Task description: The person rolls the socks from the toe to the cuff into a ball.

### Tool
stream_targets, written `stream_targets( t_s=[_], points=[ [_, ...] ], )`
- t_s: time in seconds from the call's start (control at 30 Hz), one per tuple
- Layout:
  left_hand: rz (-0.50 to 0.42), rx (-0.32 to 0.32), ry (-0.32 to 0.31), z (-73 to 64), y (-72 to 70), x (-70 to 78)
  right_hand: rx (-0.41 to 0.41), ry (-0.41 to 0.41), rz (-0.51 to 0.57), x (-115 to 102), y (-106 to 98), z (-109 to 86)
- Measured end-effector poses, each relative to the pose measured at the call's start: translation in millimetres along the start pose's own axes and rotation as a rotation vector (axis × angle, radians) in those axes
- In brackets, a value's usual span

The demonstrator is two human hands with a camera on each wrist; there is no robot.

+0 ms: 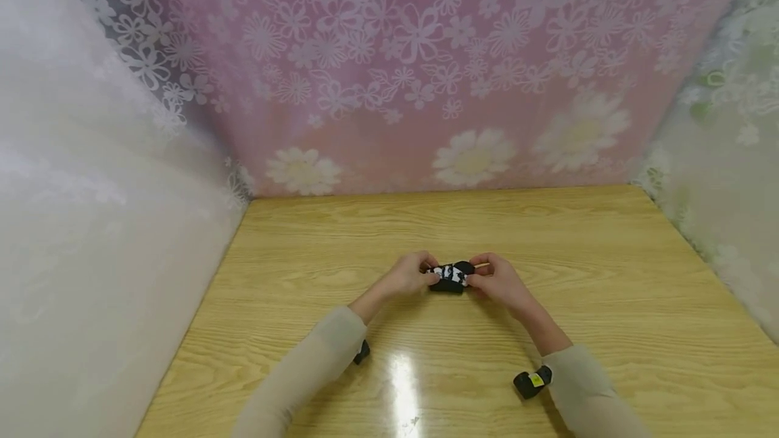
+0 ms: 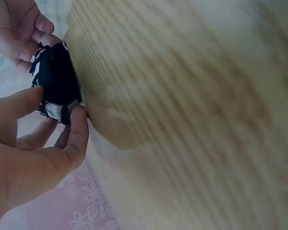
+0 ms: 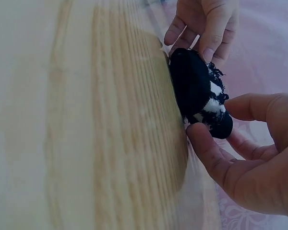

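A small folded bundle of black-and-white fabric (image 1: 449, 277), with loose frayed threads on its patterned side, is held at the middle of the table. My left hand (image 1: 410, 276) pinches its left end between thumb and fingers. At the other end, the thumb and fingers of my right hand (image 1: 500, 285) grip it. In the left wrist view the plain black side of the bundle (image 2: 60, 76) shows between both hands. The right wrist view shows the bundle (image 3: 192, 79) low against the tabletop; whether it rests there I cannot tell.
The wood-grain table (image 1: 292, 249) reaches back to a pink floral curtain (image 1: 389, 86). Pale curtains stand along the left (image 1: 109, 188) and right sides. Black wrist cameras sit by the left (image 1: 362, 353) and right (image 1: 529, 384) cuffs. Light glares off the front tabletop.
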State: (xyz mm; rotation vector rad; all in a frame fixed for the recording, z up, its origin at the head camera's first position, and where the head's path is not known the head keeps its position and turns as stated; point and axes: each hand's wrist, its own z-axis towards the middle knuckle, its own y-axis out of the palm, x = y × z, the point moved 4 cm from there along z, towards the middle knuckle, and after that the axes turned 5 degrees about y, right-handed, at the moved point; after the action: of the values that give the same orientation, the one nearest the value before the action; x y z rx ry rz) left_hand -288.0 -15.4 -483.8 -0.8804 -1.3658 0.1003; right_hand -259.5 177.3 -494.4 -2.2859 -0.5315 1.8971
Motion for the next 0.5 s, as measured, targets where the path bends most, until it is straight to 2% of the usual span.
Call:
stream_targets(
  t_s=[0.17, 0.3, 0.5],
  points=[
    [0.008, 0.0, -0.016, 2.6, -0.3, -3.2, 0.004, 0.006, -0.019, 1.3, -0.3, 2.1],
    [-0.003, 0.016, -0.006, 4.8, -2.1, -4.5, 0.009, 0.006, -0.015, -0.5, -1.7, 2.4],
    [0.005, 0.005, 0.003, 3.1, -5.8, -3.6, 0.009, -0.016, -0.039, -1.6, -4.7, -1.4]
  ],
)
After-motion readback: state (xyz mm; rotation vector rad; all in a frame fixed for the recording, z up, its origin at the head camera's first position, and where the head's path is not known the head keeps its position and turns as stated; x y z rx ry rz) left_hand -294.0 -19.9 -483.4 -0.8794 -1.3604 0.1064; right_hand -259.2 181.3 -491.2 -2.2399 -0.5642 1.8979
